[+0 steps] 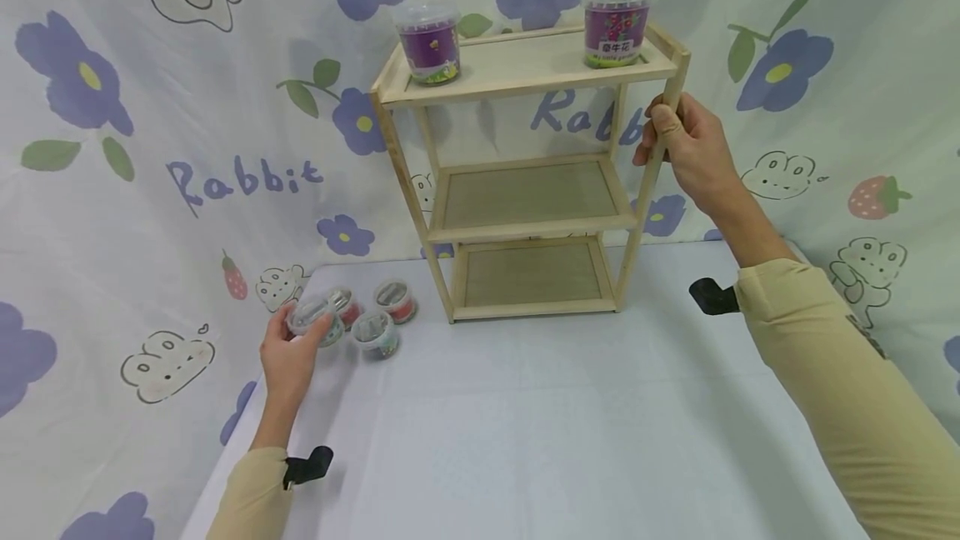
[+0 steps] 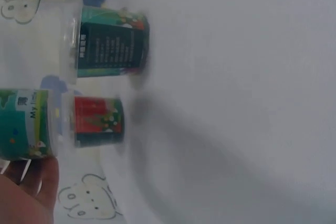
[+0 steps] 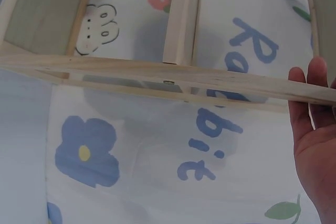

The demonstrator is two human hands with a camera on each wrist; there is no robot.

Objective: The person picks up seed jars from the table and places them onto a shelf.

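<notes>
My left hand [image 1: 288, 361], at the table's left side, holds a small plastic tub [image 2: 23, 124] with a teal label and a clear lid. In the left wrist view it is raised off the white table, fingers against its side. Close by stand a teal-labelled tub [image 1: 375, 333] and a red-labelled tub [image 1: 395, 300], with another reddish tub [image 1: 347, 308] partly behind the held one. Up at the right, my right hand [image 1: 697, 148] grips the front right post of a three-tier wooden rack [image 1: 532, 233], just below its top shelf.
Two larger purple tubs stand on the rack's top shelf, one purple tub [image 1: 430, 48] at the left end and another purple tub [image 1: 615, 27] at the right. A patterned cloth [image 1: 247, 107] hangs behind and at the sides of the white table [image 1: 517, 423].
</notes>
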